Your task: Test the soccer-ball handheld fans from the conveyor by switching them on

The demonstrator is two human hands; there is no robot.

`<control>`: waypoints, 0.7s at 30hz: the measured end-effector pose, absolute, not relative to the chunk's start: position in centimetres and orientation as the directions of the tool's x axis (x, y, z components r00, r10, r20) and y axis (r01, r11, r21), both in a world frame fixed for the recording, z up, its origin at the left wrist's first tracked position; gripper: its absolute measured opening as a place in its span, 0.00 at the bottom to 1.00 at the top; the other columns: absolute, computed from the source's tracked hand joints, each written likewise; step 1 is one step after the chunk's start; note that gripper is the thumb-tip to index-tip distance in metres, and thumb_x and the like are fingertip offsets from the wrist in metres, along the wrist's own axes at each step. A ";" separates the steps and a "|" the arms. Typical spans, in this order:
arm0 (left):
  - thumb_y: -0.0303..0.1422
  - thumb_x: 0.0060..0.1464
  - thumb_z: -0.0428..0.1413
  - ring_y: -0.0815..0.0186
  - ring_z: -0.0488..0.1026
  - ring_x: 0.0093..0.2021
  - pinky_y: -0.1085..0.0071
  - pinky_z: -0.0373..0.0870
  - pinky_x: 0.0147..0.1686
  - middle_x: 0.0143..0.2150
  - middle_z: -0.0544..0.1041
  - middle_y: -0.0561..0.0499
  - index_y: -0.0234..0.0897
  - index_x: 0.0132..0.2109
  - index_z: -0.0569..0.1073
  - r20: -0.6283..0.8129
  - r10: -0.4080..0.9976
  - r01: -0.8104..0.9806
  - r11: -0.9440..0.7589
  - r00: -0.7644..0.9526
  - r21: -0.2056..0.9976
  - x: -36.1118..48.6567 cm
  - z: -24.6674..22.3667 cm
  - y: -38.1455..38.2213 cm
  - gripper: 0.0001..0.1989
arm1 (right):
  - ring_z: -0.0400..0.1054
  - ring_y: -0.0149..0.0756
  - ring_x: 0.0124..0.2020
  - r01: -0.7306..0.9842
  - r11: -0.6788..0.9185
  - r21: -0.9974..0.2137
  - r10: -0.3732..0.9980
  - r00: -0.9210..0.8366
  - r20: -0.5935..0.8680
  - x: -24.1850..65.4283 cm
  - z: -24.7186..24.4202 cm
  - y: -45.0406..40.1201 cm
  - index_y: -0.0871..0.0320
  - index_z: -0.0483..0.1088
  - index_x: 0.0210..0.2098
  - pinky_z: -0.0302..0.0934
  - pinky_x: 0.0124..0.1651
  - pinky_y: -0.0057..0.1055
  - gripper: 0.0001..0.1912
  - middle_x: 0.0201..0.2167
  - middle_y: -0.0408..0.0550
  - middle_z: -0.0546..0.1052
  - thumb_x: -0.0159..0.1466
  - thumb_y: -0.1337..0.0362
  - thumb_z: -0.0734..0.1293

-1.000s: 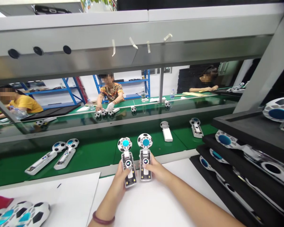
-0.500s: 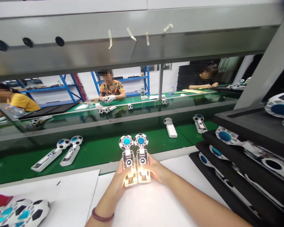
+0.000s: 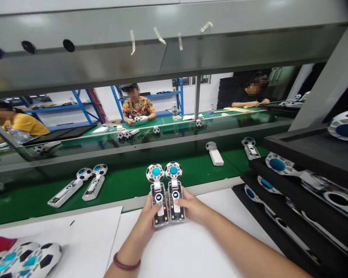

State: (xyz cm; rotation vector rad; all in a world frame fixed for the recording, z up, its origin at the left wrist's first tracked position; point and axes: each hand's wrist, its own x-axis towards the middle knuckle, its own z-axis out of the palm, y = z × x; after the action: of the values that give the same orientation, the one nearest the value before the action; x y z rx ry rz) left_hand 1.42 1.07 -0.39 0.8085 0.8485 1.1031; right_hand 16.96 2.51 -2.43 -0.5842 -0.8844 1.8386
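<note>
Above white paper (image 3: 191, 251), my left hand (image 3: 146, 218) pinches 1 ball-headed device (image 3: 157, 190), my right hand (image 3: 195, 207) its twin (image 3: 174, 188), long axes pointing forward.

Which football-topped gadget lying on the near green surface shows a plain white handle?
The gadget second from the right; the other fully visible ones there have see-through handle fronts instead.
</note>
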 end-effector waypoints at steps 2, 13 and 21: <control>0.36 0.41 0.63 0.52 0.71 0.44 0.60 0.67 0.43 0.44 0.74 0.44 0.41 0.57 0.58 -0.165 0.962 -0.415 0.245 0.219 0.876 1.4 -0.5 1.1 0.36 | 0.69 0.42 0.41 -0.559 -0.261 -0.787 0.907 -0.420 -0.003 17.0 -2.6 2.6 0.55 0.57 0.49 0.59 0.46 0.40 0.32 0.41 0.48 0.72 0.47 0.66 0.72; 0.32 0.38 0.64 0.55 0.70 0.45 0.65 0.67 0.40 0.45 0.74 0.46 0.41 0.55 0.60 -0.131 0.952 -0.425 0.243 0.275 0.872 0.9 -1.1 1.2 0.35 | 0.68 0.41 0.42 -0.576 -0.277 -0.769 0.884 -0.466 0.030 17.2 -3.1 2.5 0.54 0.56 0.48 0.58 0.48 0.41 0.34 0.41 0.47 0.72 0.45 0.68 0.73; 0.32 0.40 0.64 0.54 0.71 0.44 0.64 0.68 0.41 0.44 0.73 0.44 0.39 0.51 0.62 -0.127 0.949 -0.419 0.244 0.287 0.875 0.7 -1.3 1.3 0.31 | 0.67 0.43 0.47 -0.576 -0.260 -0.775 0.885 -0.463 0.048 17.2 -3.2 2.5 0.55 0.55 0.49 0.56 0.52 0.45 0.34 0.45 0.50 0.71 0.46 0.68 0.73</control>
State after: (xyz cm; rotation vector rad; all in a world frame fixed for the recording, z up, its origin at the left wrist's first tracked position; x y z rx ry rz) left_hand 0.75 1.28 -1.33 0.8428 0.7762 1.0753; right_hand 17.19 2.52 -3.16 -0.4983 -0.9251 1.8742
